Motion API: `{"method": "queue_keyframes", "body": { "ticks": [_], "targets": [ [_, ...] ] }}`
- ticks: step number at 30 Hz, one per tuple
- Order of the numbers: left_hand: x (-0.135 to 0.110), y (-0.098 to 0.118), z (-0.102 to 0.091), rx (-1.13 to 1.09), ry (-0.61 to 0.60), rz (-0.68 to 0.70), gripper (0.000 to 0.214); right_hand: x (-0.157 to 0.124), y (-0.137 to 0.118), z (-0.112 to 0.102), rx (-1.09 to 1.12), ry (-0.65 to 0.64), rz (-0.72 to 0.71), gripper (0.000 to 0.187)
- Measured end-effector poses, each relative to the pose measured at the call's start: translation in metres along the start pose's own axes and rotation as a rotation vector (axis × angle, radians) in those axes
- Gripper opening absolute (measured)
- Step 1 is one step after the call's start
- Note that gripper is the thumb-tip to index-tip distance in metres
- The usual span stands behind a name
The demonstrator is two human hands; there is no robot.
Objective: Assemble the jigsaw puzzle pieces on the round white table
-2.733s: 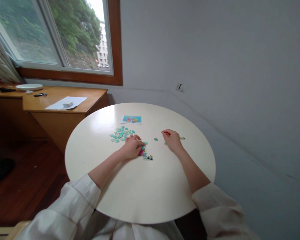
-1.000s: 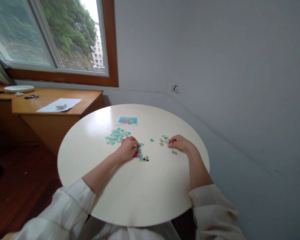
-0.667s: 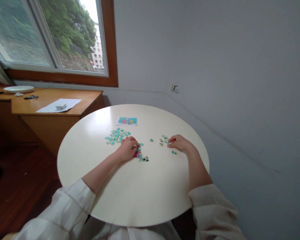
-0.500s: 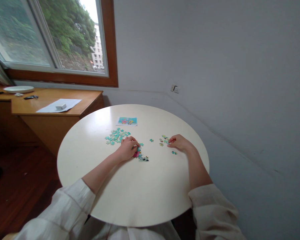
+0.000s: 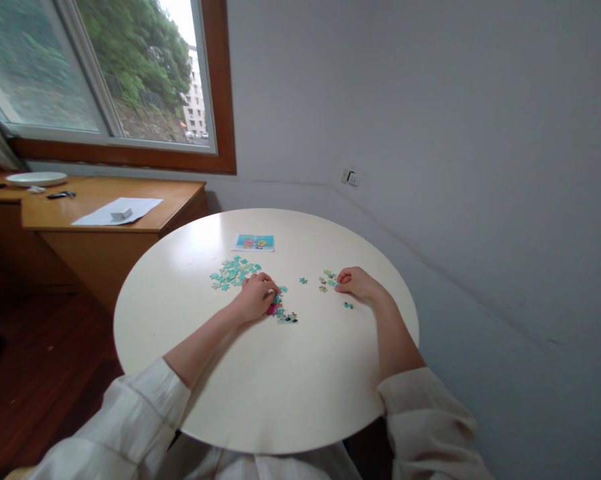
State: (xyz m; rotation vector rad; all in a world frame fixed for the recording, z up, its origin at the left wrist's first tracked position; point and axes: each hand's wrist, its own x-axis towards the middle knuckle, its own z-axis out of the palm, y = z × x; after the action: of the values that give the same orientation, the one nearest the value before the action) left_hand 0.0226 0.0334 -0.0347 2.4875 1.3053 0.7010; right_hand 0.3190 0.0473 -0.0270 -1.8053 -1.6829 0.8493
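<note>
My left hand (image 5: 257, 297) rests with curled fingers on the partly joined jigsaw puzzle (image 5: 287, 319), hiding its left part. Pink and teal show beside the fingertips. At the right, my right hand (image 5: 356, 283) pinches at the edge of a small group of yellow-green jigsaw pieces (image 5: 323, 289); a piece seems to be between thumb and fingers, mostly hidden. A single teal piece (image 5: 303, 281) lies between the two hands. Nearer me, below the right hand, is a dark-and-teal piece (image 5: 349, 305).
A heap of teal pieces (image 5: 234, 272) lies beyond my left hand, with a picture card (image 5: 253, 243) behind it. All of this is on a round white table (image 5: 280, 387). A wooden desk (image 5: 180, 195) with paper and a white plate stands at the left; a wall borders the right.
The fingers of my right hand have drawn closer together at the small group of pieces. My left hand stays in place on the puzzle.
</note>
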Motion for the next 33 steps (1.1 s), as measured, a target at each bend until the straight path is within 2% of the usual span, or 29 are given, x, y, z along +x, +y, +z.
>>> {"method": "queue_keyframes", "body": {
  "ticks": [4,7,11,16,21,33],
  "targets": [
    [0.001,0.000,-0.003,-0.080,0.046,0.030,0.022,0.000,-0.009,0.007,0.156,0.032,-0.063,0.019],
    [0.002,0.002,-0.006,-0.168,0.100,0.032,0.021,-0.002,-0.025,0.024,0.363,0.057,-0.150,0.023],
    [0.003,0.005,-0.009,-0.261,0.137,-0.007,0.016,-0.010,-0.055,0.057,0.493,-0.081,-0.214,0.026],
    [0.000,0.011,-0.013,-0.309,0.069,0.013,0.030,-0.025,-0.081,0.085,0.553,-0.205,-0.258,0.028],
    [-0.003,0.015,-0.016,-0.264,0.024,0.054,0.024,-0.028,-0.083,0.089,0.562,-0.233,-0.258,0.029],
    [0.000,0.011,-0.012,-0.292,0.060,0.020,0.017,-0.029,-0.083,0.090,0.603,-0.296,-0.248,0.034]
  ]
}}
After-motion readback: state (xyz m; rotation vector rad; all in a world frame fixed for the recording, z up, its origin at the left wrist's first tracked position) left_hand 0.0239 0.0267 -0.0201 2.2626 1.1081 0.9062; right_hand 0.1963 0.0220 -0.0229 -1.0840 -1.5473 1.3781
